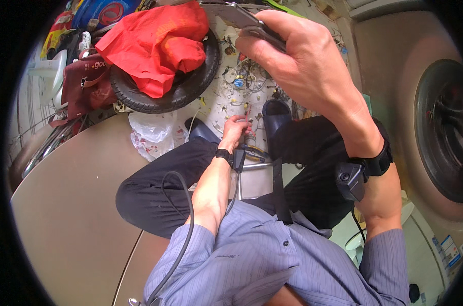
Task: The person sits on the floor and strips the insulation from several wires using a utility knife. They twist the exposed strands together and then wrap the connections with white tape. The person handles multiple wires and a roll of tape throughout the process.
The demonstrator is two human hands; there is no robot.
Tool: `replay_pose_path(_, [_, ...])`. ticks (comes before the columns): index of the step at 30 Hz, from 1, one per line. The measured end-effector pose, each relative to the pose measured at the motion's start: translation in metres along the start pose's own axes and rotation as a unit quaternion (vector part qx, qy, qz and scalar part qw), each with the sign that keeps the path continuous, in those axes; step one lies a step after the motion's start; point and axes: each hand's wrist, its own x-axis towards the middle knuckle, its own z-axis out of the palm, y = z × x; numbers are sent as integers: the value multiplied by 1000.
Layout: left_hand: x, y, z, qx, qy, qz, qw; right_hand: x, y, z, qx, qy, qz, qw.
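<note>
My right hand (305,56) is raised at the upper right, closed round a flat, dark grey metal tool (236,16) with a loop near my fingers. Its exact kind is unclear, and part of it is cut off by the top edge. Down between my feet, my left hand (234,128) has its fingers curled together over the littered floor. Whatever they pinch is too small to name; thin red bits (247,125) show beside the fingertips. Close to that wrist lies a tool with yellow-and-black handles (256,152).
Wires and small parts (239,81) litter the floor ahead. A black tire (139,104) with a red bag (155,48) on it stands left of them, near a clear plastic bag (152,133). A round-doored machine (384,66) is at right, a beige panel (73,199) at left.
</note>
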Motion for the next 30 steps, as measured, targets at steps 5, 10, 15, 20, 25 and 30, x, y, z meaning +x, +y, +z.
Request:
replay_pose_path(5, [-7, 3, -5, 18, -12, -30, 999, -2, 0, -7, -19, 12, -46, 999])
replay_pose_path(10, [-15, 22, -10, -6, -23, -17, 1000, 0, 12, -8, -20, 30, -73, 997])
replay_pose_path(15, [-32, 84, 4, -45, -56, 57, 996, 1, 30, -9, -75, 54, -124, 988])
replay_pose_path(20, [-84, 187, 22, -161, -155, 203, 953, 3, 38, -12, -92, -4, -91, 992])
replay_pose_path(25, [-168, 254, 37, -142, -180, 298, 926, -1, 29, -2, 60, -78, 40, 994])
replay_pose_path(30, [-225, 264, 51, -51, -165, 321, 931, -17, 15, -1, 236, -132, 63, 961])
